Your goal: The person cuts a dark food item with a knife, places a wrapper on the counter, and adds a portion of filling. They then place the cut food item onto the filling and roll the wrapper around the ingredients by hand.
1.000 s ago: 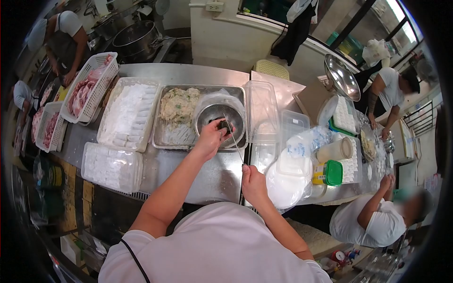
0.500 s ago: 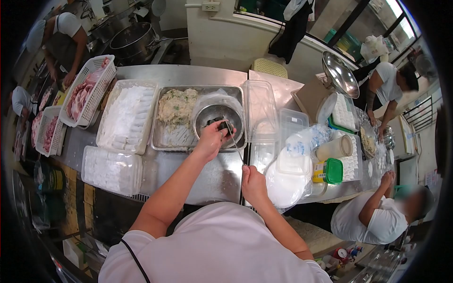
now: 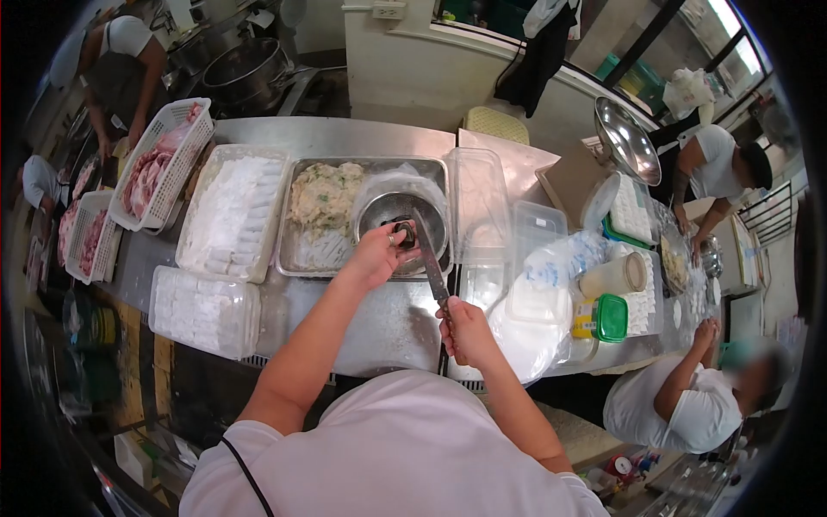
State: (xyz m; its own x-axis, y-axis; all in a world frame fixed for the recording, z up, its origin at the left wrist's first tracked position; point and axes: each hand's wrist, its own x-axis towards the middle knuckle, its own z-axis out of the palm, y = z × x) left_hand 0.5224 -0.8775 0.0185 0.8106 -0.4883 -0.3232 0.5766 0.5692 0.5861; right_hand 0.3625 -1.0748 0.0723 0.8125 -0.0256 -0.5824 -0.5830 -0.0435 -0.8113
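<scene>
My left hand [image 3: 379, 256] holds a dark, glossy, roundish piece of food [image 3: 401, 233] over the near side of a metal bowl [image 3: 370, 207]. Its exact kind is too small to make out. The fingers are closed around it, a ring on one of them. A knife [image 3: 432, 263] is gripped by the handle in my right hand [image 3: 465, 333], its wide blade pointing away from me over the bowl's right part, just beside the dark piece. Under the bowl lies a metal tray [image 3: 301, 258], with a pale minced mixture [image 3: 327, 196] flecked with green in its left half.
To the left stand a tub of white-dusted rolls [image 3: 228, 211], a lidded container [image 3: 204, 310] and white baskets of raw meat [image 3: 164, 168]. Clear plastic lids [image 3: 480, 202], a plastic bag [image 3: 534, 319], a green-lidded tub [image 3: 612, 318] and a scale [image 3: 573, 185] are on the right. Other people work nearby.
The knife has drawn away from the dark piece and turned, so its blade now shows broadside. My left hand has shifted slightly left, still holding the piece.
</scene>
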